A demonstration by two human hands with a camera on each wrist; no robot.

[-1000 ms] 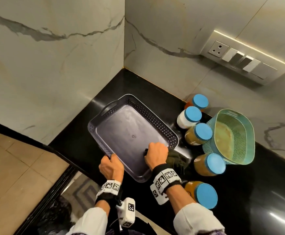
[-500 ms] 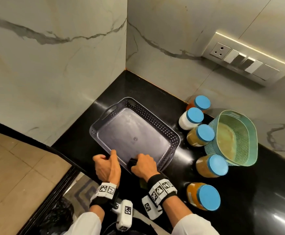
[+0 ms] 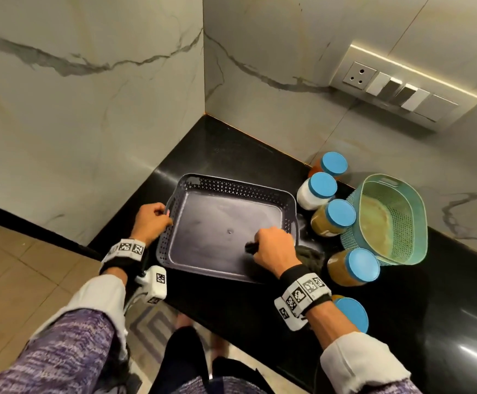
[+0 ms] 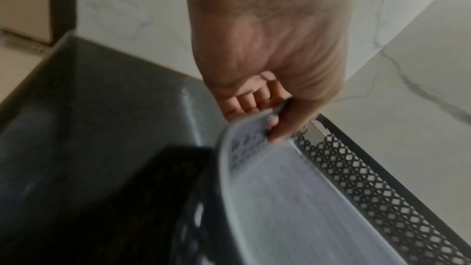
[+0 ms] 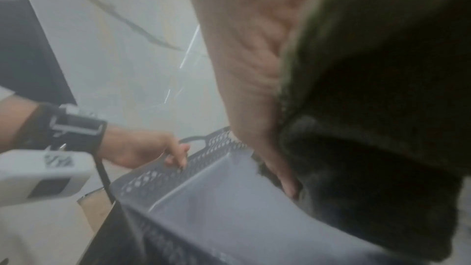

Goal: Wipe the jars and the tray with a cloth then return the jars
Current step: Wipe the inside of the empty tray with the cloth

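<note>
A grey perforated tray [image 3: 231, 183] lies on the black counter [image 3: 226, 143], tilted toward me. My left hand [image 3: 164, 216] grips its left rim; in the left wrist view the fingers [image 4: 270, 126] curl over the tray's edge [image 4: 293, 188]. My right hand [image 3: 257, 247] holds a dark cloth [image 3: 311, 255] against the tray floor near its right wall. The right wrist view shows the cloth [image 5: 382, 128] bunched in the palm above the tray [image 5: 229, 209]. Several blue-lidded jars stand to the right of the tray, among them a white one [image 3: 318, 190] and an amber one [image 3: 353, 267].
A teal perforated basket [image 3: 419, 223] stands right of the jars. Marble walls meet in a corner behind the tray, with a switch panel [image 3: 396, 92] on the right wall. The counter's front edge runs just under my wrists, with floor tiles [image 3: 32, 265] below.
The tray has turned on the counter. My left hand moved from the near edge to the left rim. My right hand swept the cloth from the near edge to the tray's right side.
</note>
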